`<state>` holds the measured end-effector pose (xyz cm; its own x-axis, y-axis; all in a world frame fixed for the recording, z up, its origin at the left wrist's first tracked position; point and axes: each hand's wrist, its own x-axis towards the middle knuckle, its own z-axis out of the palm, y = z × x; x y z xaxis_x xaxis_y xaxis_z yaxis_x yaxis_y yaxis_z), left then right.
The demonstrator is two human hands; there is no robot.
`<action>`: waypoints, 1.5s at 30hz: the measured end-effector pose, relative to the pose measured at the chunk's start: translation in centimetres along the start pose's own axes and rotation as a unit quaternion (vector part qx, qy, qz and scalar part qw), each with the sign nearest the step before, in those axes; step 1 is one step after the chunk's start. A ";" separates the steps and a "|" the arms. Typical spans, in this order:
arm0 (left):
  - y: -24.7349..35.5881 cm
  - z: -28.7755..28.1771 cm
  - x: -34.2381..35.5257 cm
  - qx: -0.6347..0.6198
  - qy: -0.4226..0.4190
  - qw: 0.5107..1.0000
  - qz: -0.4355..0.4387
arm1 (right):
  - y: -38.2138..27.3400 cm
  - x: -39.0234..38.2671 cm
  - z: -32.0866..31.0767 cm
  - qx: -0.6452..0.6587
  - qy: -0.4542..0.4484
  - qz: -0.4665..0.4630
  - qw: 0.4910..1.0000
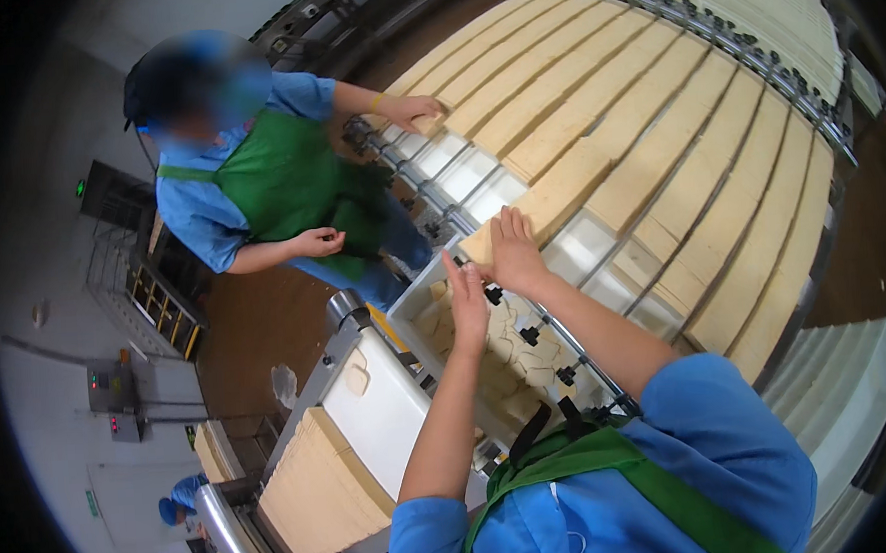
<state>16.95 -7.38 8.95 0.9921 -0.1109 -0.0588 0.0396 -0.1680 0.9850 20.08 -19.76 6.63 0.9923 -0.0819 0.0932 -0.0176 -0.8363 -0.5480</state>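
Observation:
My right hand (515, 258) lies with its fingers stretched over the near end of a long pale yellow row (569, 195) of what look like tightly stacked thin slices. My left hand (468, 310) is held upright with its fingers extended, beside that end of the row and above a white bin. Neither hand has its fingers closed. Whether my left palm touches the end slices cannot be made out. In the bin lie broken pale pieces (507, 358). More such rows (648, 181) run side by side across the wide table, parted by thin metal dividers.
Across from me a co-worker in a green apron (277, 175) has one hand on a row's end. A metal rail (593, 364) with black knobs edges the table. Lower left is a conveyor with a white belt (378, 380) carrying stacked pale slices (324, 483). White corrugated trays (840, 396) stand right.

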 end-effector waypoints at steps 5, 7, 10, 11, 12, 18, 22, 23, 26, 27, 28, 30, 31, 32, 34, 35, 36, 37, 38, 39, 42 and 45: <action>-2.2 -0.7 -0.4 -0.031 -0.028 0.999 0.021 | -0.8 0.1 2.4 0.024 0.072 -0.073 0.994; -0.9 0.1 -1.6 -0.010 -0.012 0.999 0.035 | -0.7 -0.3 1.0 0.118 0.048 -0.089 0.988; -1.2 0.8 -3.1 0.004 0.009 0.996 0.087 | 0.7 -1.3 1.7 0.217 0.110 -0.146 0.959; -1.3 0.5 -3.9 0.019 0.001 0.996 0.089 | 0.5 -1.8 1.1 0.238 0.105 -0.142 0.955; -0.7 0.0 -5.0 0.020 0.019 0.996 0.087 | 0.4 -2.5 -0.1 0.257 0.100 -0.135 0.952; 1.0 -3.9 -13.1 0.068 0.012 0.994 0.080 | 4.0 -6.3 -5.8 0.117 0.165 -0.143 0.969; -2.9 -6.7 -19.8 0.030 0.075 0.997 -0.012 | 11.7 -5.7 -5.6 0.066 0.163 -0.096 0.980; -4.4 -7.1 -21.1 0.006 0.098 0.995 -0.034 | 14.1 -5.0 -5.1 -0.084 0.131 -0.047 0.987; -7.3 -8.6 -24.9 0.014 0.149 0.986 -0.067 | 16.1 -5.2 -3.1 -0.230 0.069 0.028 0.970; -7.4 -9.0 -25.9 0.007 0.163 0.984 -0.077 | 15.6 -4.1 -2.5 -0.210 0.067 0.056 0.974; -7.7 -9.2 -26.9 0.005 0.169 0.982 -0.080 | 15.6 -3.4 -2.1 -0.177 0.056 0.075 0.980; -8.8 -9.5 -28.5 0.013 0.210 0.973 -0.095 | 15.6 -2.4 -1.2 -0.165 0.075 0.074 0.981; -9.2 -9.6 -29.2 0.009 0.215 0.972 -0.094 | 16.1 -1.9 -0.8 -0.152 0.101 0.080 0.980; -9.6 -9.6 -29.8 -0.006 0.219 0.971 -0.097 | 16.8 -1.6 -0.6 -0.154 0.102 0.074 0.980; -10.4 -9.7 -31.2 -0.032 0.237 0.966 -0.094 | 17.9 -1.1 -0.2 -0.150 0.140 0.050 0.977; -10.9 -10.0 -31.9 -0.035 0.246 0.964 -0.095 | 17.8 -1.1 0.0 -0.149 0.137 0.041 0.978; -11.0 -10.2 -32.8 -0.039 0.249 0.963 -0.097 | 17.9 -1.4 -0.1 -0.184 0.123 0.033 0.975; -11.1 -10.4 -33.6 -0.043 0.254 0.961 -0.099 | 17.3 -1.9 -0.3 -0.218 0.109 0.024 0.970; -11.2 -10.7 -34.3 -0.077 0.281 0.951 -0.107 | 17.9 -1.6 -0.1 -0.217 0.123 -0.004 0.968; -11.7 -11.1 -35.2 -0.084 0.293 0.946 -0.109 | 18.0 -1.5 -0.4 -0.219 0.118 -0.018 0.968; -13.0 -13.6 -37.8 -0.029 0.391 0.910 -0.139 | 12.3 -1.9 -1.9 -0.274 -0.012 0.099 0.957; -17.8 -17.6 -40.7 0.003 0.565 0.815 -0.125 | 10.1 -5.7 1.1 -0.163 0.099 -0.253 0.949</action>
<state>-22.02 17.39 -3.35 0.4291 0.9007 -0.0682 0.2604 -0.0510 0.9642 14.42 -27.14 -0.28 0.8424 0.3012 0.4468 0.3855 -0.9162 -0.1093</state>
